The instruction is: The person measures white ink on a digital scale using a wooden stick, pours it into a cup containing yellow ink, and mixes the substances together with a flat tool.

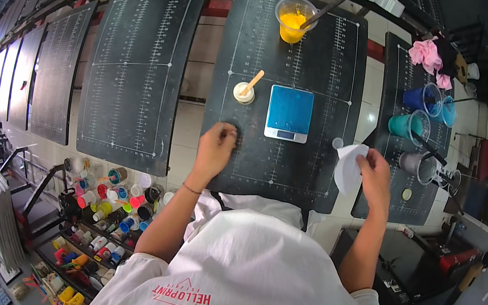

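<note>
My right hand [376, 180] pinches a white, folded piece of paper [347, 171] at the board's right edge. Over the front left part of the black printing board [240, 171], my left hand [216, 149] is closed with its fingers curled; whatever may be in them is hidden. Just beyond it stands a small jar [243, 95] of whitish paste with a wooden stick [253, 82] leaning in it. A scale [289, 115] with a blue top lies between my hands. Farther back is a clear cup of yellow ink [292, 25], a dark spatula [324, 11] tilted in it.
Cups of blue [422, 99], teal [406, 126] and grey [418, 165] ink stand on the right-hand board, with pink cloth [426, 55] behind. Another black board [134, 74] lies to the left. Below left, shelves hold several coloured ink containers [119, 196].
</note>
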Motion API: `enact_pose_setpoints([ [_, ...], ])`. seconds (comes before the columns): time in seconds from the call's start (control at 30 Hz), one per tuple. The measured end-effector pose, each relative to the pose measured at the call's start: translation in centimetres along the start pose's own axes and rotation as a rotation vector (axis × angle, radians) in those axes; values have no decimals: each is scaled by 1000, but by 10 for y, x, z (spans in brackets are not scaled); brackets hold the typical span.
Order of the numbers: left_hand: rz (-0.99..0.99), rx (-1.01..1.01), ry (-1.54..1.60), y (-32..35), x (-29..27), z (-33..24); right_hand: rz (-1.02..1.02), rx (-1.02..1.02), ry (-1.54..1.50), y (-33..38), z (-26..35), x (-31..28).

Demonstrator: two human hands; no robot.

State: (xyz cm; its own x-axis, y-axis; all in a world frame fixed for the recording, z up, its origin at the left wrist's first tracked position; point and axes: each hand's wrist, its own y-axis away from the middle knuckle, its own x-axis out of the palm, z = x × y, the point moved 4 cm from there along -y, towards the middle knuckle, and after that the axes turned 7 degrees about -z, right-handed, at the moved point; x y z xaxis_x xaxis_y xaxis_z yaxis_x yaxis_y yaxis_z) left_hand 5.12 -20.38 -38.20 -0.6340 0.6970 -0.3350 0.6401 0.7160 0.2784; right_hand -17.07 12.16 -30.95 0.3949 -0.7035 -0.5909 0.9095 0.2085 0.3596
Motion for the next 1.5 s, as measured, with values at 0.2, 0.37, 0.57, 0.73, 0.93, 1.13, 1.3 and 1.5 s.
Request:
enact_pose_setpoints([
  [0.2,-80,-97,43,-2,-31,-6,21,51,-68,25,4,-26],
  [0.37,-91,-77,4,-15,-45,-22,-41,28,4,27,16,-35],
  [0.57,-122,-68,20,-31,-52,-19,-42,-54,55,24,28,-30],
  [0.73,-112,-10,6,-47,-32,-21,20,-273,179,-9,72,26],
  [0.93,-102,105,-110,-54,-5,-22,128,-619,417,-69,118,110],
  [1.13,-29,70,-143,-31,2,-11,145,-616,494,-92,139,112],
  [1.3,34,87,-162,-12,7,-4,142,-568,492,-97,132,98],
  [1.5,148,324,-247,1,36,-34,130,-493,412,-94,116,77],
])
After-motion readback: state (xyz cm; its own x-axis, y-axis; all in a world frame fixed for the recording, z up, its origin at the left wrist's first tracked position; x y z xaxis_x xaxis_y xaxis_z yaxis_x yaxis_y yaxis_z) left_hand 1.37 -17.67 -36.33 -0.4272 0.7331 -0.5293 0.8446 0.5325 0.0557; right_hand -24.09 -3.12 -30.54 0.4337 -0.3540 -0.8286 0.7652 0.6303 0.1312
